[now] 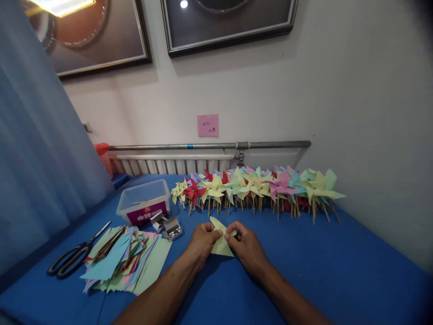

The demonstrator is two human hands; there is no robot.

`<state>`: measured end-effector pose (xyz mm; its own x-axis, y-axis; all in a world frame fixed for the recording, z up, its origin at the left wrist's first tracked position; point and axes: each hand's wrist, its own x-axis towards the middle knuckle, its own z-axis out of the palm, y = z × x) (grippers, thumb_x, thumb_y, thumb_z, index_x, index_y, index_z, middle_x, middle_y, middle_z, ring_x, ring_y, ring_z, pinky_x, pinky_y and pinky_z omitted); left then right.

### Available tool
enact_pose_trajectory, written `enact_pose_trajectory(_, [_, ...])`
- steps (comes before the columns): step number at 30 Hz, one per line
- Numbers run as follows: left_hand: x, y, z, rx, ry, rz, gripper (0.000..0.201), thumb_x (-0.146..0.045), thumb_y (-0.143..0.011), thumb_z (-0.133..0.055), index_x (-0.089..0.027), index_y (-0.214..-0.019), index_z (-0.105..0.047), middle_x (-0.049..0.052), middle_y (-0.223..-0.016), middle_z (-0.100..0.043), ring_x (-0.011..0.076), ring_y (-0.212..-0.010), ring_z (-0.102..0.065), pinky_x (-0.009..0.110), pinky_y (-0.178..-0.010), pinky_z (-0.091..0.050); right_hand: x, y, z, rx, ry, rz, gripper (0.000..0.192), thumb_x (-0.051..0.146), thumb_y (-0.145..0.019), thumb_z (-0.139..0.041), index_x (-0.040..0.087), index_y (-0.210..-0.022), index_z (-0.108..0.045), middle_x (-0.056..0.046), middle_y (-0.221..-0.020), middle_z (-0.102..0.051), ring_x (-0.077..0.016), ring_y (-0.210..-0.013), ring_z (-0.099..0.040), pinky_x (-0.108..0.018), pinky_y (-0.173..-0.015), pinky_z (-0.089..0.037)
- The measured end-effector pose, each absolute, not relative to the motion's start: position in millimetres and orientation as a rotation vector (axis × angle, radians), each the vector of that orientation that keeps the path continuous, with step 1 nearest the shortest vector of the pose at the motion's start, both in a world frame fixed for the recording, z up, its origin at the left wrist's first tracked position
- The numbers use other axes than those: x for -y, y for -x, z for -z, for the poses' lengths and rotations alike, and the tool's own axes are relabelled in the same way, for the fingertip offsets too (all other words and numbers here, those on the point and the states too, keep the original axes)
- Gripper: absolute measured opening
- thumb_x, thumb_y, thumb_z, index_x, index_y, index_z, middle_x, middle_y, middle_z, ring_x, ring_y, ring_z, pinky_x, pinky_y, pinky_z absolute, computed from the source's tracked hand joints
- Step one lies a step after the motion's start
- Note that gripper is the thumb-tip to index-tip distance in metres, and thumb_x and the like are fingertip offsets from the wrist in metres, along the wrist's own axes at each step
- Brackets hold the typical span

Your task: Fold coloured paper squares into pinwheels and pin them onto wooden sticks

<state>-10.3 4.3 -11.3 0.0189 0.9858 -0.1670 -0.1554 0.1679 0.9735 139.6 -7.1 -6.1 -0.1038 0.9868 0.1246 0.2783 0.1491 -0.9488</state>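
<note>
Between my hands, low over the blue-covered table, is a pale yellow paper pinwheel piece (221, 247) with its corners partly folded in. My left hand (204, 241) pinches it from the left, thumb near the middle. From the right, my right hand (244, 243) has its fingers closed on a curled corner of the same paper. My fingertips hide the paper's centre, so I cannot tell if a pin is there. Just left of my hands lie two small open boxes, one with shiny metal pins (174, 231) in it.
Finished paper pinwheels (252, 187) on sticks crowd the table's back. At left are a clear plastic tub (144, 195) with thin sticks, a pile of cut coloured paper (128, 259) and black-handled scissors (76, 255). A radiator (172, 164) and pipe run along the wall.
</note>
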Motion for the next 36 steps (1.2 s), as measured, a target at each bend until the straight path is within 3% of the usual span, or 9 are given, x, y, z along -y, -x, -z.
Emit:
enact_pose_trajectory(2, [-5.1,10.1,12.3,-1.151,-0.937,-1.165,0.034,-0.037,-0.05,-0.082,-0.017,-0.062,-0.058,-0.001,-0.051,-0.059,0.0107,-0.044,-0.048,0.025,-0.049,-0.038,4.4,-137.2,10.9,1.435,1.222,-1.032,0.022,0.036,-0.074,-0.062,0.023,-0.091,-0.057,0.006,-0.061,-0.055,-0.0151,-0.056,-0.054,-0.025,-0.053,-0.04])
enact_pose_trajectory(6, [-4.8,10.0,14.3,-1.12,-0.894,-1.18,0.037,-0.038,-0.049,-0.086,-0.017,-0.064,-0.059,-0.001,-0.052,-0.061,0.0121,-0.046,-0.051,0.026,-0.05,-0.039,2.1,-132.2,16.0,1.283,1.124,-1.133,0.065,0.035,-0.072,-0.065,0.02,-0.132,-0.046,-0.001,-0.082,-0.07,-0.0207,-0.069,-0.067,-0.031,-0.063,-0.052])
enact_pose_trajectory(8, [-3.5,9.2,14.4,-1.1,-0.897,-1.19,0.038,-0.037,-0.049,-0.087,-0.017,-0.064,-0.059,-0.002,-0.051,-0.06,0.0119,-0.046,-0.051,0.025,-0.051,-0.039,2.0,-131.0,16.5,1.264,1.145,-1.141,0.074,0.035,-0.071,-0.067,0.018,-0.139,-0.042,-0.003,-0.085,-0.073,-0.0216,-0.07,-0.068,-0.032,-0.063,-0.053])
enact_pose_trajectory(16, [-2.5,3.6,9.5,-1.178,-0.914,-1.219,0.028,-0.028,-0.047,-0.083,-0.016,-0.055,-0.059,-0.002,-0.047,-0.057,0.0084,-0.042,-0.044,0.023,-0.046,-0.032,-1.1,-135.7,16.2,1.264,1.172,-1.164,0.064,0.033,-0.067,-0.068,0.016,-0.127,-0.055,-0.003,-0.081,-0.073,-0.021,-0.068,-0.067,-0.03,-0.061,-0.051])
enact_pose_trajectory(20, [-1.5,9.0,2.8,-1.18,-0.926,-1.135,0.022,-0.021,-0.046,-0.082,-0.013,-0.059,-0.067,0.002,-0.052,-0.064,0.0122,-0.046,-0.053,0.025,-0.051,-0.039,-1.5,-137.4,14.7,1.337,1.174,-1.164,0.059,0.035,-0.066,-0.067,0.017,-0.121,-0.057,-0.002,-0.08,-0.07,-0.02,-0.07,-0.065,-0.029,-0.06,-0.05])
enact_pose_trajectory(25, [3.6,14.4,-3.7,-1.046,-0.853,-1.077,0.03,-0.023,-0.046,-0.085,-0.011,-0.068,-0.071,0.007,-0.06,-0.07,0.0178,-0.054,-0.062,0.029,-0.057,-0.046,0.4,-137.9,11.5,1.333,1.146,-1.23,0.058,0.036,-0.066,-0.067,0.018,-0.12,-0.056,0.0,-0.078,-0.069,-0.0193,-0.068,-0.065,-0.03,-0.06,-0.05])
enact_pose_trajectory(32, [3.8,12.1,-1.5,-1.101,-0.893,-1.078,0.027,-0.022,-0.045,-0.086,-0.012,-0.061,-0.066,0.007,-0.058,-0.069,0.0158,-0.051,-0.059,0.028,-0.053,-0.043,-1.2,-140.1,12.3,1.334,1.109,-1.236,0.054,0.032,-0.067,-0.068,0.018,-0.118,-0.057,0.004,-0.071,-0.064,-0.0171,-0.062,-0.062,-0.028,-0.058,-0.048])
enact_pose_trajectory(36, [0.5,9.8,3.2,-1.083,-0.846,-1.137,0.025,-0.022,-0.05,-0.084,-0.014,-0.061,-0.064,0.004,-0.054,-0.065,0.0145,-0.049,-0.057,0.027,-0.053,-0.042,1.4,-138.3,14.7,1.315,1.039,-1.198,0.06,0.036,-0.076,-0.067,0.018,-0.131,-0.049,-0.004,-0.088,-0.072,-0.0216,-0.076,-0.07,-0.033,-0.067,-0.056])
